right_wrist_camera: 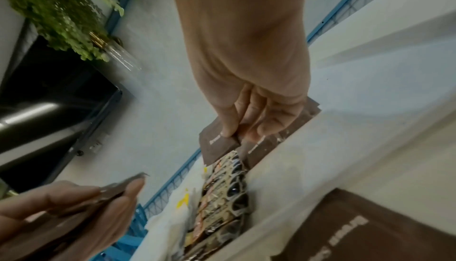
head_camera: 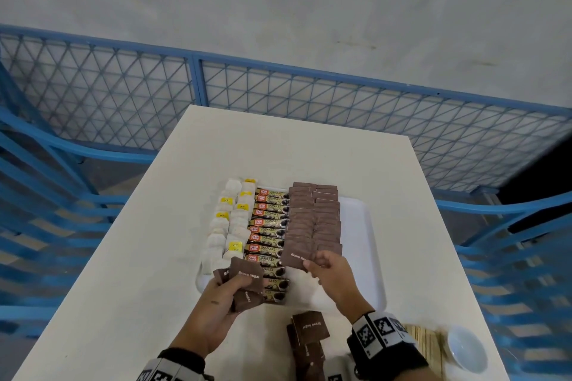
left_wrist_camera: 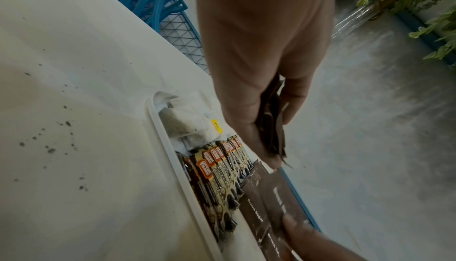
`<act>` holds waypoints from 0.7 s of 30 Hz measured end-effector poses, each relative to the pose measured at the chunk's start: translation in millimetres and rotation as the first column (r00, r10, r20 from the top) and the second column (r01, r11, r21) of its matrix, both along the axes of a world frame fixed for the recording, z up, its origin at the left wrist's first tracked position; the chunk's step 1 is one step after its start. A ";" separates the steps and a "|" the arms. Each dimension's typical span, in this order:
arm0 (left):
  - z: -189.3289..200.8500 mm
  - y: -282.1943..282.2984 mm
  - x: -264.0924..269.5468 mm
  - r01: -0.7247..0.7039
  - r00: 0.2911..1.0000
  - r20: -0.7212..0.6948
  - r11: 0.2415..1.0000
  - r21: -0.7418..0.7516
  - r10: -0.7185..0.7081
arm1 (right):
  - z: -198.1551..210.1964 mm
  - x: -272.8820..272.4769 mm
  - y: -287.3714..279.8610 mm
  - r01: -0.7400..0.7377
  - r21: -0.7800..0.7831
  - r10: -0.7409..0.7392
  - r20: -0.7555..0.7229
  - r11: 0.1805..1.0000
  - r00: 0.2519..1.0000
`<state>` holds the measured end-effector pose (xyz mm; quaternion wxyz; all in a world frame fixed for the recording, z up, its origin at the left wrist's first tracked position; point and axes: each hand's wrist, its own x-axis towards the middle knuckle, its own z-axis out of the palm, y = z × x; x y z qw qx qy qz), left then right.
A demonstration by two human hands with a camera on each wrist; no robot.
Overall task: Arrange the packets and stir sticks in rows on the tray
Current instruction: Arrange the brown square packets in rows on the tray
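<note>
The table (head_camera: 148, 226) carries the white tray (head_camera: 362, 226) at centre, and it is filling up: tea bags (head_camera: 230, 226) in the nine o'clock rows, coffee sticks (head_camera: 267, 230) in the middle, brown sugar packets (head_camera: 312, 216) running toward three o'clock. At six o'clock off the tray, a loose sugar pile (head_camera: 309, 331) waits; at five o'clock sit the stir sticks (head_camera: 428, 340) and a white bowl (head_camera: 467, 346), none of the sticks on the tray yet.

The left hand (head_camera: 223, 300) is clamped around a fan of packets, fingers curled, over the tray's seven o'clock corner. The right hand (head_camera: 332, 269) pinches one packet (head_camera: 297, 255) by its near edge, thumb and fingers closed on it, at the near end of the sugar rows.

To do this well, I'd say: lay it flat, overlapping the packet before it by the same margin, edges square with the row, then let go without dragging its neighbours.
</note>
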<state>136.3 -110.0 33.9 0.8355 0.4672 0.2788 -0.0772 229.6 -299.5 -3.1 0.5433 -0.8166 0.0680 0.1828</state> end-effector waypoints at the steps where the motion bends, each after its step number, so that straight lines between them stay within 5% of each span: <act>1: -0.4 0.1 -0.3 0.009 1.000 0.001 1.000 0.008 -0.010 | -3.7 3.6 -2.8 0.024 -0.051 -0.023 0.016 0.998 1.000; 21: -5.1 2.1 1.4 0.011 0.998 0.054 1.000 0.021 -0.012 | -23.3 23.1 6.0 0.023 -0.321 0.018 0.126 0.947 0.992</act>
